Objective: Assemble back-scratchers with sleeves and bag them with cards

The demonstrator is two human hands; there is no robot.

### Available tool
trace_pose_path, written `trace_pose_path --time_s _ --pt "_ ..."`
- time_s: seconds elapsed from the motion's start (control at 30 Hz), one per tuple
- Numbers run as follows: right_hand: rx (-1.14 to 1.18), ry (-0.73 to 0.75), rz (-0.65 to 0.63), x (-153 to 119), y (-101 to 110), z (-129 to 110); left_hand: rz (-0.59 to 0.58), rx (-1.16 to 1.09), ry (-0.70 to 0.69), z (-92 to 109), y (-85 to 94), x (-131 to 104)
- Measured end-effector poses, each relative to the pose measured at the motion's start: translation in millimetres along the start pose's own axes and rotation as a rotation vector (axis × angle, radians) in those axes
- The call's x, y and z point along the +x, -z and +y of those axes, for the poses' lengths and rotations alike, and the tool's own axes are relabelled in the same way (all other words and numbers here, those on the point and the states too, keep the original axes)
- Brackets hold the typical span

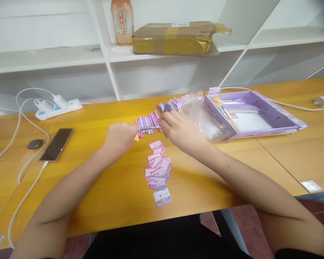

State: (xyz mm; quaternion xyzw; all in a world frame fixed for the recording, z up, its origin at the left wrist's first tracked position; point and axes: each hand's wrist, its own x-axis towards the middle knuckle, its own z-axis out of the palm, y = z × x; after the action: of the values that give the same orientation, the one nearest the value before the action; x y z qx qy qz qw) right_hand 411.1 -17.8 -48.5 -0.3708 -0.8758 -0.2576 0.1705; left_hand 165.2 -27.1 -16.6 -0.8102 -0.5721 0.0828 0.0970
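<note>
A thin metallic rod (148, 128) spans between my two hands, above a row of pink, blue and purple sticks (152, 118). My left hand (122, 136) is closed round the rod's left end. The fingers of my right hand (175, 126) are pressed together at its right end. Small purple and blue hand-shaped pieces (177, 104) lie just beyond my right hand. A yellow piece (136, 137) is beside my left hand. Nearer the table's front edge, small printed cards (158, 169) lie overlapping in a loose column.
On the right are a clear plastic bag (198, 115) and an open purple box (294, 126) with items inside. A phone (57, 144), a black earbud case (35, 144), white cables and a power strip (59, 109) lie left. A taped carton (175, 37) and bottle (122, 23) stand on the shelf.
</note>
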Motion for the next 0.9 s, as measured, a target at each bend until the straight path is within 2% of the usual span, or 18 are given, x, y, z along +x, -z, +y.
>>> trace_pose_path --time_s 0.1,0.3,0.4,0.47,0.57,0.63,0.7,0.77,0.83,0.9 --pt "0.009 -0.045 0.068 1 0 -2 0.009 0.007 0.011 -1 -0.1 -1" --pt "-0.057 -0.027 0.147 3 6 -7 0.071 0.005 0.028 -3 -3.7 -3" --pt "-0.066 -0.051 0.146 2 6 -5 0.083 0.011 0.034 -5 -8.2 -1" --pt "-0.054 -0.091 0.123 -4 5 5 0.091 0.023 0.043 -14 -10.0 3" --pt "-0.034 -0.246 0.116 -27 4 47 0.099 0.050 0.109 -48 -6.9 11" --pt "-0.025 -0.406 0.138 -54 4 92 0.141 0.084 0.192 -81 -1.7 13" --pt "-0.040 -0.502 0.135 -85 5 143 0.228 0.125 0.274 -115 3.0 11" --pt "-0.128 -0.648 0.200 -115 5 188 0.254 0.149 0.346 -141 4.2 6" --pt "-0.142 -0.732 0.169 -139 2 218 0.248 0.168 0.323 -155 0.9 3" --pt "-0.123 -0.744 0.138 -156 -5 228 0.242 0.166 0.284 -159 -5.3 3"
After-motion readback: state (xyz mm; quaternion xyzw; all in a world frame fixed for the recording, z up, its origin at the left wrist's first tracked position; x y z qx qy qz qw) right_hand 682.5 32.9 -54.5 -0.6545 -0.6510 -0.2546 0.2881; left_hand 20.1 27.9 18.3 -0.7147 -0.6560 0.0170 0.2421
